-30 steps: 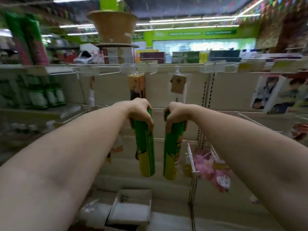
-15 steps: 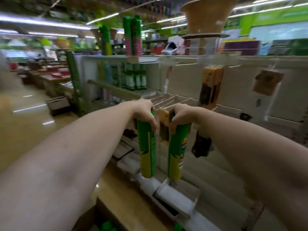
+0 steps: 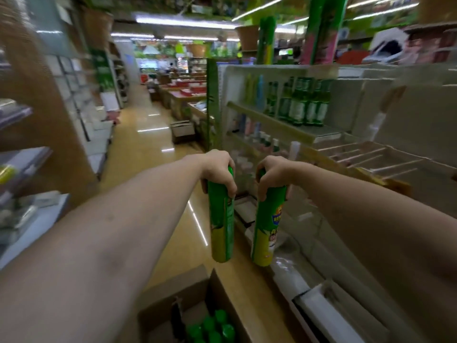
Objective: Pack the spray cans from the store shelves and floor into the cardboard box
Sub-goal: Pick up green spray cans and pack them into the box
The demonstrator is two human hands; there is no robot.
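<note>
Transfer step: our left hand (image 3: 218, 169) grips the left spray can (image 3: 221, 219), our right hand (image 3: 272, 174) the right spray can (image 3: 265, 226), both upright just beyond the cardboard box (image 3: 173, 287); next we should lower them into it.

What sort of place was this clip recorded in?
Most likely a retail shop aisle: shelves stocked with green bottles, long ceiling strip lights, and low display tables along a glossy floor.
</note>
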